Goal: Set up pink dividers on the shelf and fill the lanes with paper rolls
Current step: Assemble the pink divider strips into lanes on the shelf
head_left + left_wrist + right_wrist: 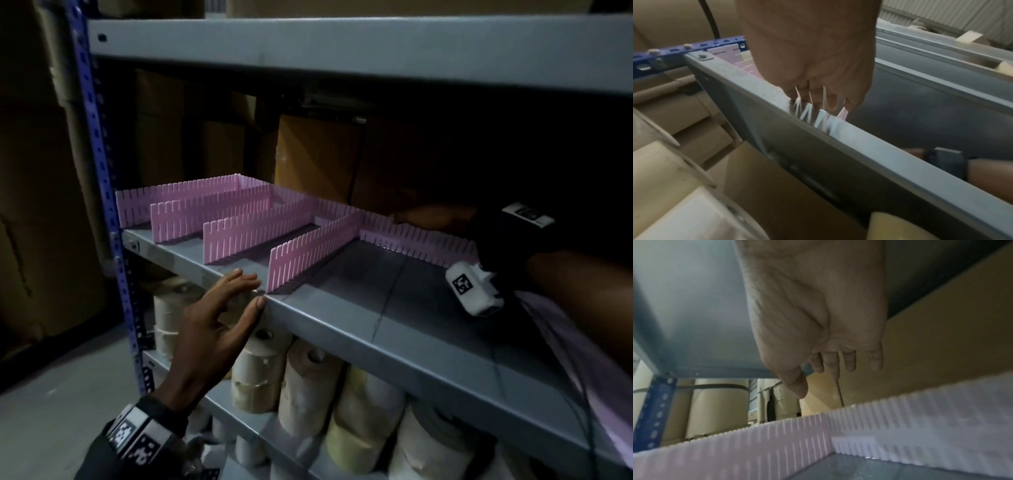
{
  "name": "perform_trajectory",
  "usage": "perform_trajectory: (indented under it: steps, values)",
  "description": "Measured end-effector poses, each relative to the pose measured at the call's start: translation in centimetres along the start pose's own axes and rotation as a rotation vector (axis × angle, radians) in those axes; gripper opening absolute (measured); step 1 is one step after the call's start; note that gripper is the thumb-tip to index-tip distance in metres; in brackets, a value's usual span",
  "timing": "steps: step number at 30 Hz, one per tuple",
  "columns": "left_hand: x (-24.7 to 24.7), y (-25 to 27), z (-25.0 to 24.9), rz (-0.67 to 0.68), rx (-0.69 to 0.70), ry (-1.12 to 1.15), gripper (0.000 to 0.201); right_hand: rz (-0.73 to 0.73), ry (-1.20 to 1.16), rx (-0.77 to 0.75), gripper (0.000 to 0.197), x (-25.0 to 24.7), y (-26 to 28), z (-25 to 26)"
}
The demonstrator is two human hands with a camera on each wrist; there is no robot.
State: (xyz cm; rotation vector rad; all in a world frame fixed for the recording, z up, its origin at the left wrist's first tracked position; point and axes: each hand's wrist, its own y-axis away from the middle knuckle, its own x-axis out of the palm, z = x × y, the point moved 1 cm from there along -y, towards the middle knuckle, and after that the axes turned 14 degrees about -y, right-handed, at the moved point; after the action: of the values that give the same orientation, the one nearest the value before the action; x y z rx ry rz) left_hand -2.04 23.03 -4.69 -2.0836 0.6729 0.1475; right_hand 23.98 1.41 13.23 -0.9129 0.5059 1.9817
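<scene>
Several slotted pink dividers (308, 250) stand on the grey shelf (376, 329), slotted into a long rear divider (421, 245) and forming empty lanes. My left hand (219, 318) lies open at the shelf's front edge, fingertips touching the front end of the nearest divider (842, 113); in the left wrist view that left hand (818, 91) has straight fingers. My right hand (830, 366) hovers open and empty above the rear divider (900, 426) deep in the shelf; in the head view it is a dark shape (438, 217). Paper rolls (308, 387) fill the shelf below.
A blue perforated upright (102, 192) bounds the shelf on the left. The upper shelf (342, 48) hangs close overhead. Cardboard boxes (315, 154) stand behind the rack. Thin cables (561, 359) run across the shelf's right part.
</scene>
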Motion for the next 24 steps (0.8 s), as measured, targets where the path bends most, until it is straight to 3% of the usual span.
perform_trajectory:
  steps: [5, 9, 14, 24]
  values:
    - [-0.5, 1.0, -1.7, -0.163, -0.008, -0.054, 0.032, -0.067, 0.035, -0.049, 0.067, -1.8, 5.8, 0.3]
    - [-0.6, 3.6, -4.7, -0.258, 0.069, 0.001, 0.036, -0.189, -0.047, -0.041, 0.056, -2.4, 11.5, -0.7]
    - [1.4, 7.1, -9.7, -0.111, 0.195, 0.18, 0.028, -0.243, 0.04, 0.01, 0.028, -3.2, 18.9, -3.1]
    - [5.3, 9.6, -17.1, 0.084, 0.365, 0.252, 0.025, -0.378, 0.058, 0.091, 0.01, -5.2, 28.2, -12.5]
